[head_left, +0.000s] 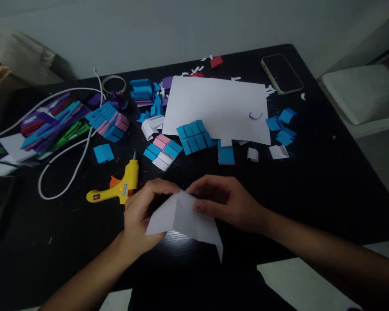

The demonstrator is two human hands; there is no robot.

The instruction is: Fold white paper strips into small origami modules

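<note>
A creased sheet of white paper [188,220] is held up near the table's front edge, its lower right corner bent downward. My left hand [145,211] curls behind its left side, fingertips at the top edge and the thumb partly hidden underneath. My right hand [227,201] pinches the upper right of the paper between thumb and fingers. Just left of my hands lies a yellow glue gun [123,185] with a small orange light lit. Beyond them is a grid of folded blue paper pieces [194,136], beside a pink, blue and white group [164,151].
A large white sheet [217,103] lies at the back of the black table [311,194]. A phone [281,73] rests at the far right. At left are a white cable [78,172], a tape roll [114,84] and coloured paper strips [52,123]. Small paper scraps lie around.
</note>
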